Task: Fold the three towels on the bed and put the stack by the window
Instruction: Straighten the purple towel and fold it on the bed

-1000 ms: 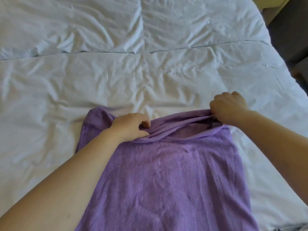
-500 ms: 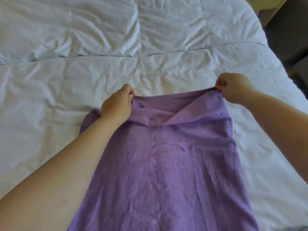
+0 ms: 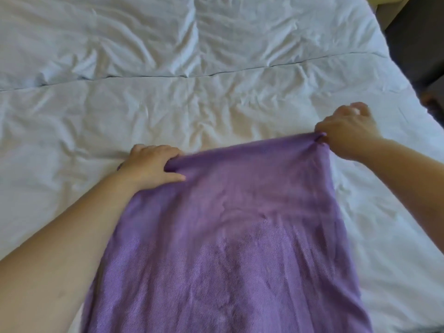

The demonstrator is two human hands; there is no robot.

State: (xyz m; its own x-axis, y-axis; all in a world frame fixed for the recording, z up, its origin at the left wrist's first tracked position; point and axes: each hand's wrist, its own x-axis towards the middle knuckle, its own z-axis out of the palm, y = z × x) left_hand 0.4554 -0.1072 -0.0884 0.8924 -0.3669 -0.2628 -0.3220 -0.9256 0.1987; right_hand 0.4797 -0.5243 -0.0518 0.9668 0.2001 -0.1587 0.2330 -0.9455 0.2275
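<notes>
A purple towel [image 3: 235, 248] lies lengthwise on the white bed [image 3: 168, 116], running from the bottom of the view up to its middle. My left hand [image 3: 151, 165] grips the towel's far left corner, fingers curled over the edge. My right hand [image 3: 348, 131] pinches the far right corner, and the far edge is stretched taut between the two hands. The towel's near end runs out of view at the bottom. No other towel shows.
The bed's wrinkled white duvet fills most of the view, with a seam [image 3: 216, 74] running across it. The bed's right edge drops to a dark floor [image 3: 420, 44] at the upper right.
Both hands carried the towel's far edge away from me and apart. The bunched fold at the top has been pulled out flat and taut.
</notes>
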